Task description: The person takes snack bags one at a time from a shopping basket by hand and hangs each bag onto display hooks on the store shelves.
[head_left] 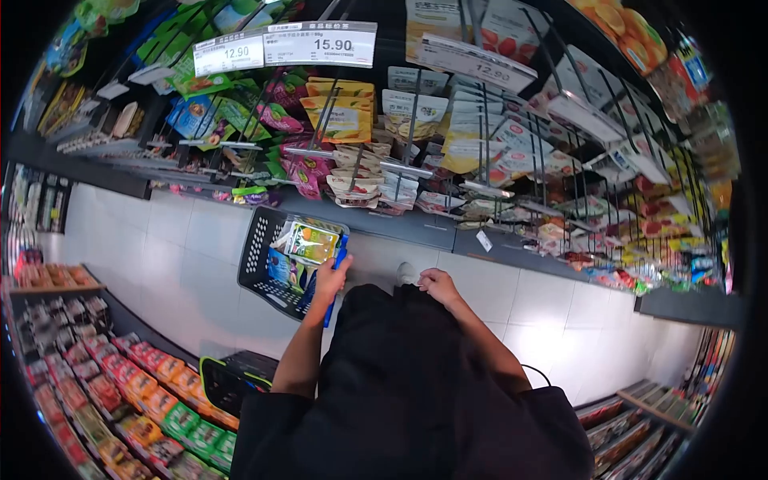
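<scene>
Left hand point(331, 279) grips the basket point(255, 246) by its handle point(342, 250), right hand point(438, 286) apart.

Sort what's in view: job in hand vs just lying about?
In hand:
- left hand, closed on the blue handle
- dark basket
- yellow-green packet and blue packet, inside it
- right hand, loosely curled; contents unclear

Just about:
- hanging yellow packets
- 15.90 price tag
- black green-rimmed container, lower left

Blue packet point(281, 270): partly covered by yellow-green packet point(313, 242). Blue handle point(342, 254): part hidden by left hand point(330, 279). Right hand point(438, 286): contents (if any) cannot be told. Price label point(320, 45): fine print illegible. Green-rimmed container point(222, 384): partly hidden behind sleeve point(268, 424).
</scene>
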The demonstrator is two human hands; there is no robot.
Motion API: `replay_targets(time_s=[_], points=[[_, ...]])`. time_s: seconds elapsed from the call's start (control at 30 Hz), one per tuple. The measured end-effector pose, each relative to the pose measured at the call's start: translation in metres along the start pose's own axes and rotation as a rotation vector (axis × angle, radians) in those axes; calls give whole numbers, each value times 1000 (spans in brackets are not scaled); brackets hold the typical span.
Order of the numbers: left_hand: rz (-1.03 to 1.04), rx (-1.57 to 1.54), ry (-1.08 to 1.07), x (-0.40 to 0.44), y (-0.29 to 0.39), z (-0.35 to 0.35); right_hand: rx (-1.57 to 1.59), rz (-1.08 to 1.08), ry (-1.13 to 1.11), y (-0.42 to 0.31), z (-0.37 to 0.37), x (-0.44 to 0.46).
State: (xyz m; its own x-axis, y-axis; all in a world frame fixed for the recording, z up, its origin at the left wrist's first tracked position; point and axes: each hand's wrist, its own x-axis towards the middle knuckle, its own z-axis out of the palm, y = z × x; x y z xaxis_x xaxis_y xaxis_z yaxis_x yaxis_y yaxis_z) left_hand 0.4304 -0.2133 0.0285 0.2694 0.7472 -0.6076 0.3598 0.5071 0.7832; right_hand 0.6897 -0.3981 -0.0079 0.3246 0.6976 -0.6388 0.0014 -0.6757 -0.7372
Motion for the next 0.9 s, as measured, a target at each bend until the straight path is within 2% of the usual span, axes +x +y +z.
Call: replay_targets(time_s=[0.07, 0.17, 0.2, 0.23, 0.33, 0.37, 0.43, 0.5, 0.6, 0.63, 0.73, 0.9], points=[[-88, -118, -3, -1, 3, -3, -130, -73, -46, 0, -5, 16], [-90, -249, 92, -1, -3, -9, -338, -204, -109, -9, 1, 42], [-93, -283, 132, 1, -7, -11, -354, -234, -126, -29, 7, 40], [32, -169, 138, 19, -39, -21, -371, -265, -142, -52, 15, 39], [-46, -208, 161, 25, -57, -41, -368, -292, -195, -102, 51, 39], [-110, -241, 180, 29, -62, -49, -403, -398, -167, -119, 66, 36], [-177, -186, 144, 44, -90, -73, -469, -611, -113, -152, 96, 31], [-204, -83, 149, 68, -129, -95, -451, -652, -104, -166, 127, 31], [-197, 334, 86, 88, -142, -132, -559, -662, -109, -157, 160, 35], [-275, 414, 42, 89, -128, -145, -608, -640, -113, -150, 167, 38], [-253, 482, 161, 124, -159, -170, -650, -634, -87, -141, 178, 42], [-353, 475, 109, 214, -229, -210, -583, -709, -101, -154, 186, 41]])
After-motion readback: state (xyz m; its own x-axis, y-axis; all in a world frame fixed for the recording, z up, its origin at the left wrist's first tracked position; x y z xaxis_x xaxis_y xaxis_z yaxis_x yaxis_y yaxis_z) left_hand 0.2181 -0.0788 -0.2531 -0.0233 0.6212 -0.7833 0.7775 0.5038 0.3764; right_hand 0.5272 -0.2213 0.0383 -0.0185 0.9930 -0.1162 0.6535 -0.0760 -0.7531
